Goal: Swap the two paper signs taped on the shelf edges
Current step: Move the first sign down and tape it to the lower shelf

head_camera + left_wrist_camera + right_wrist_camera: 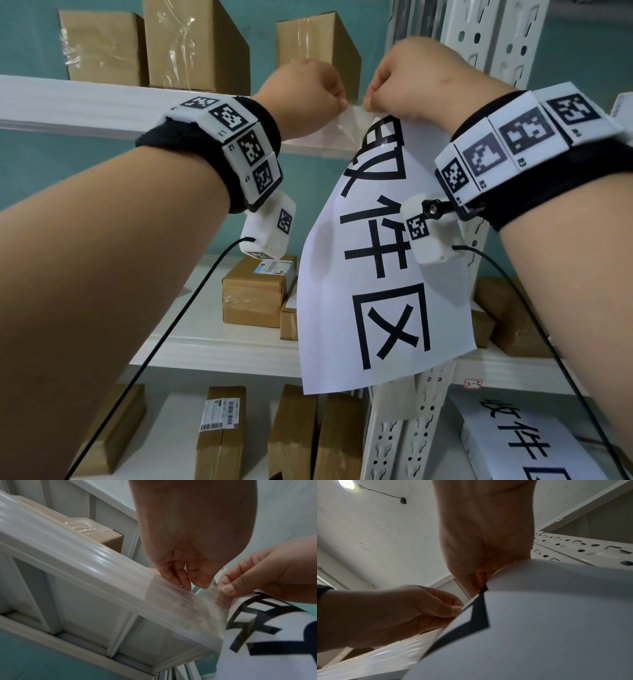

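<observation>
A white paper sign (pixel 373 260) with large black characters hangs in front of the upper shelf edge (pixel 85 106). My right hand (pixel 371 102) pinches its top corner. A strip of clear tape (pixel 349 121) runs from that corner onto the shelf edge (pixel 82 561). My left hand (pixel 337 102) pinches the tape just left of the sign. From the left wrist, the left hand (pixel 193 584) pinches the tape (pixel 188 605) beside the right hand (pixel 224 589). The right wrist view is mostly filled by the sign (pixel 539 615). A second sign (pixel 520 442) lies low at the right.
Cardboard boxes (pixel 191 44) stand on the top shelf, more boxes (pixel 253 291) on the middle shelf and several (pixel 222 438) below. A white perforated upright (pixel 404 431) runs down just right of the hanging sign. The wall behind is teal.
</observation>
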Tool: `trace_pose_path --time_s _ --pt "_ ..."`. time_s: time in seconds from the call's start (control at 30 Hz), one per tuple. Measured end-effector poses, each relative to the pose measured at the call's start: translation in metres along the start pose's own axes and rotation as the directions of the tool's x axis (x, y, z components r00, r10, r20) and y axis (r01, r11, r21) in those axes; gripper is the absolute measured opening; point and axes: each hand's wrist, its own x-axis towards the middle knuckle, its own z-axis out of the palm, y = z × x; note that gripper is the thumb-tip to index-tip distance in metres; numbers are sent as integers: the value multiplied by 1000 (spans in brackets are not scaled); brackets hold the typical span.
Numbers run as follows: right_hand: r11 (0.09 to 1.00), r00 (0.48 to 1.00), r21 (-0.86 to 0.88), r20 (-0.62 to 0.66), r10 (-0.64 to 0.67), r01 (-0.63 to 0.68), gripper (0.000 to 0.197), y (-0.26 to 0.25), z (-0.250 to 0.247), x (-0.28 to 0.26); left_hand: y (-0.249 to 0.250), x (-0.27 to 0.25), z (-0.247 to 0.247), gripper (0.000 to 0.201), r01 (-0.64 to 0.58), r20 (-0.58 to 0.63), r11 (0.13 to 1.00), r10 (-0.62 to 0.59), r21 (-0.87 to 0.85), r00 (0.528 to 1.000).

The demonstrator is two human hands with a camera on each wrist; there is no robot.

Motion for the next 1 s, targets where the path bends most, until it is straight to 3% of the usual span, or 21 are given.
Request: trace_pose_path --time_s 0.87,1.0 --pt "998 999 55 44 24 -27 24 -5 -8 -7 1 0 -2 24 30 33 996 -27 -88 999" --pt "998 999 57 42 20 -22 25 -4 -7 -7 -4 -1 4 24 -9 -67 983 -4 -185 998"
